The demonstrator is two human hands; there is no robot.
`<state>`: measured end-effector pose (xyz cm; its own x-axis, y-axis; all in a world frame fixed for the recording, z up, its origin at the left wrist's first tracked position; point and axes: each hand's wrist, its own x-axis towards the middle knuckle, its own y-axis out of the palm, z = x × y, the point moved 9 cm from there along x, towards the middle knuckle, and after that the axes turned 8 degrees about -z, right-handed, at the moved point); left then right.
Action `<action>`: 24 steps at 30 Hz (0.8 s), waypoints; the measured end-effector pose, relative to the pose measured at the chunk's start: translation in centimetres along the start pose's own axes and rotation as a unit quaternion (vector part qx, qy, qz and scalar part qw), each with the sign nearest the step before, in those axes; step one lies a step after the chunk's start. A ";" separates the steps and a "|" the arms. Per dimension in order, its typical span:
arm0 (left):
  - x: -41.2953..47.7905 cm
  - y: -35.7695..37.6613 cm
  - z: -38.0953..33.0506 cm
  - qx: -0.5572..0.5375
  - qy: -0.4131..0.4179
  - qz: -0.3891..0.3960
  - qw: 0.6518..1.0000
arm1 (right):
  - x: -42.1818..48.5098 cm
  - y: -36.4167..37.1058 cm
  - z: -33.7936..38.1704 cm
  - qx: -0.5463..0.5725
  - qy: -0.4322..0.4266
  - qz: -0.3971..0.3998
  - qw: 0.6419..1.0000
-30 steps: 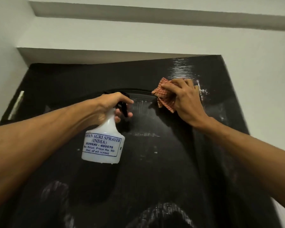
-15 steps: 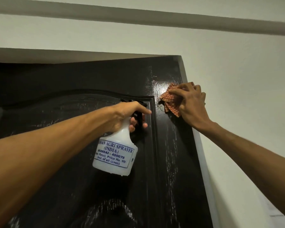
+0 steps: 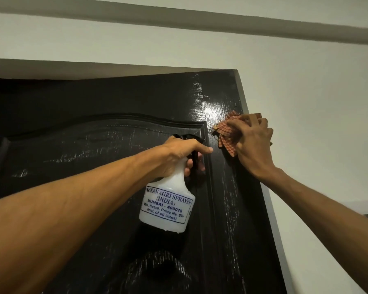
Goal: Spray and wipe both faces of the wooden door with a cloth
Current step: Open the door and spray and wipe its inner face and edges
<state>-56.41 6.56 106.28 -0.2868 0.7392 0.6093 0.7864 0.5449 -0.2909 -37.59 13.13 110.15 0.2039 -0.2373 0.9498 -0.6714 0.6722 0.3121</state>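
Wooden door: dark, glossy, panelled, set below white wall. Our right hand grips bunched cloth, pressing it on upper stile near door's edge. Our left hand grips spray bottle, nozzle toward panel. We judge wiping of this face under way. Next move likely calls for downward strokes over wet streaks, then other face.

Spray bottle label: "KISSAN AGRI SPRAYER (INDIA)"
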 end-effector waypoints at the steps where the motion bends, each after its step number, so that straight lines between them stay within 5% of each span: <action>1: 0.1 0.0 0.2 0.001 0.002 -0.002 1.000 | -0.2 0.0 0.1 -0.001 0.002 0.005 1.000; 12: 0.2 -3.1 2.6 -0.025 0.004 -0.026 0.999 | -2.9 -0.4 1.8 -0.011 0.026 0.003 1.000; 17: -0.1 -5.5 3.3 -0.034 -0.005 -0.038 0.999 | -5.4 2.0 6.5 -0.018 -0.137 0.081 0.987; 21: -0.1 -8.2 2.8 -0.030 -0.005 -0.038 0.999 | -1.1 1.7 3.3 -0.023 0.060 0.024 0.998; 24: 0.1 -11.2 2.5 -0.030 0.001 -0.062 0.998 | -3.8 4.5 10.2 -0.016 -0.092 0.082 0.992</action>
<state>-66.57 1.53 107.78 -0.3827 0.6665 0.6398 0.7763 0.6074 -0.1684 -48.64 9.88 107.68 -0.0425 -0.2450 0.9686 -0.6616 0.7334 0.1565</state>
